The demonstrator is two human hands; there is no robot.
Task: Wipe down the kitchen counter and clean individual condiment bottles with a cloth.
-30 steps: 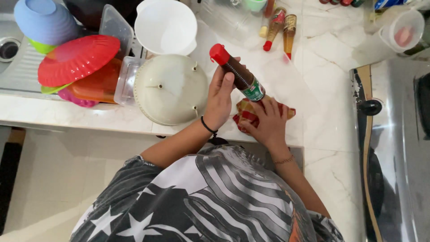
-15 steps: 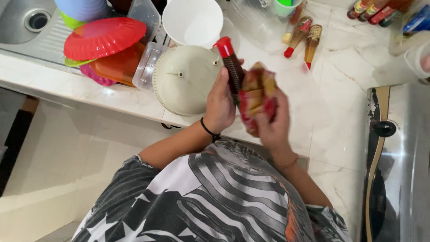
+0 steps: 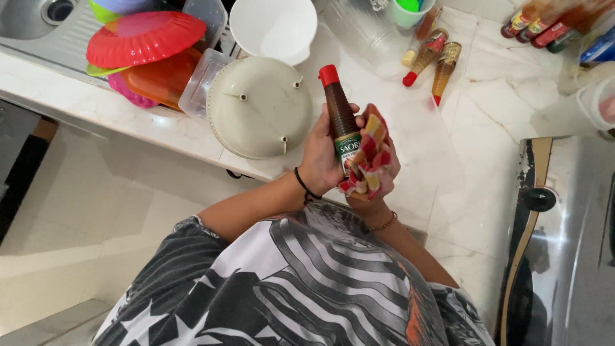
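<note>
Left hand (image 3: pixel 320 157): fingers wrapped round the lower body of a dark sauce bottle (image 3: pixel 339 118), held upright above the surface (image 3: pixel 487 128).
Right hand (image 3: pixel 378 173): fingers closed on a red-and-yellow checked cloth (image 3: pixel 368 160), pressed against the bottle's label side.
Bottle: red cap on, dark liquid nearly to the neck, green label low down.
Handling, judged: glass or hard plastic, stiff, moderately heavy for its size, likely slick if wet; best gripped round the body below the shoulder, not by the cap.
Cloth: soft, bunched, conforms to the bottle.
Nearby: upturned cream bowl (image 3: pixel 259 106) just left of the hands; white bowl (image 3: pixel 274 29) behind; red plate (image 3: pixel 144 38) on stacked ware; two small sauce bottles (image 3: pixel 435 61) lying further back.
</note>
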